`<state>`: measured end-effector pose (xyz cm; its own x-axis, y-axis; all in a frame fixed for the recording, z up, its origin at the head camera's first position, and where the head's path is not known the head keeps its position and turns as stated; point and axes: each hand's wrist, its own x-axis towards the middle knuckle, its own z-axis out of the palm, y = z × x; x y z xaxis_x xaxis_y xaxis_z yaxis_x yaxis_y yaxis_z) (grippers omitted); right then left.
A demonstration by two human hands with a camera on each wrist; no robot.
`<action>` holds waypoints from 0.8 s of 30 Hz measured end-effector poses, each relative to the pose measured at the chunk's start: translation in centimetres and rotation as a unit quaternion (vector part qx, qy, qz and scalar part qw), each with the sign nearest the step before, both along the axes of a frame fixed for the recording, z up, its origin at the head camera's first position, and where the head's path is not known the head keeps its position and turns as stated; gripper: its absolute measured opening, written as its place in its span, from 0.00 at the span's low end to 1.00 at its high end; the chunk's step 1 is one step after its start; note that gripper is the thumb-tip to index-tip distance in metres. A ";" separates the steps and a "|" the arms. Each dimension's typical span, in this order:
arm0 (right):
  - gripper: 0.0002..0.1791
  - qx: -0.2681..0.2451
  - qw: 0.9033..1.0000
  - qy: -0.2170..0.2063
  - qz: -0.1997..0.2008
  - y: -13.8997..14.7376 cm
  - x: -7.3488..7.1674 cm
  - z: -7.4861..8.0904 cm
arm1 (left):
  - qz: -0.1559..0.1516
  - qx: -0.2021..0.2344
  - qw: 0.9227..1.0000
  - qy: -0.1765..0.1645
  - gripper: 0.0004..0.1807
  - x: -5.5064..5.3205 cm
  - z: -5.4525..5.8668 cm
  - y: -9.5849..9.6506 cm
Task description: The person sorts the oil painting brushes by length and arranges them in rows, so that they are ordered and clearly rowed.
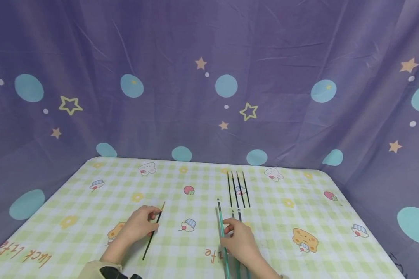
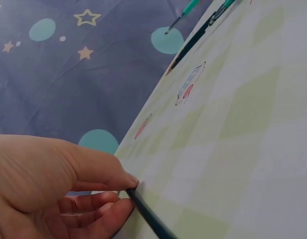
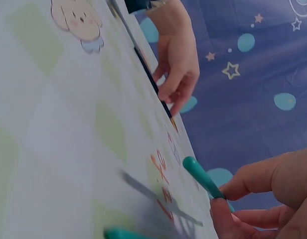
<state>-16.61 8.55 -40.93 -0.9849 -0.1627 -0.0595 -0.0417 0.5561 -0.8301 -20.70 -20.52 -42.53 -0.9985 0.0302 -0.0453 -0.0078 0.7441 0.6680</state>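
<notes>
My left hand (image 1: 137, 224) pinches a thin black paintbrush (image 1: 149, 242) between thumb and fingers, its pale bristle tip pointing away from me. In the left wrist view, the dark handle (image 2: 151, 216) runs out below the thumb. Right of centre, my right hand (image 1: 243, 241) pinches a teal-handled paintbrush (image 1: 221, 221). That brush's rounded teal end (image 3: 197, 174) is raised over the cloth in the right wrist view, with a shadow below. Two more teal-handled brushes (image 1: 239, 216) lie beneath the right hand, which partly hides them.
Several thin black paintbrushes (image 1: 238, 190) lie side by side beyond my right hand, bristles towards the far edge. A green-checked cloth (image 1: 283, 217) with printed cartoons covers the table. Behind it hangs a purple curtain (image 1: 181, 116) with stars and blue dots.
</notes>
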 end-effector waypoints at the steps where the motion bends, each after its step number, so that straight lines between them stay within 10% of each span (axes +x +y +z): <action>1: 0.26 0.001 1.000 -0.002 -0.002 0.3 0.0 0.1 | 0.000 0.001 1.000 0.001 0.22 0.0 0.0 0.0; 24: 0.26 0.076 0.994 -0.021 -0.073 5.7 0.1 -0.9 | 0.023 -0.001 1.000 0.016 0.23 -0.3 0.3 1.0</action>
<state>-16.53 14.26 -41.84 -0.9934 -0.0044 -0.1147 0.0819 0.6724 -0.7356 -21.03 -19.54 -42.21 -0.9998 -0.0160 -0.0135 -0.0210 0.7442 0.6677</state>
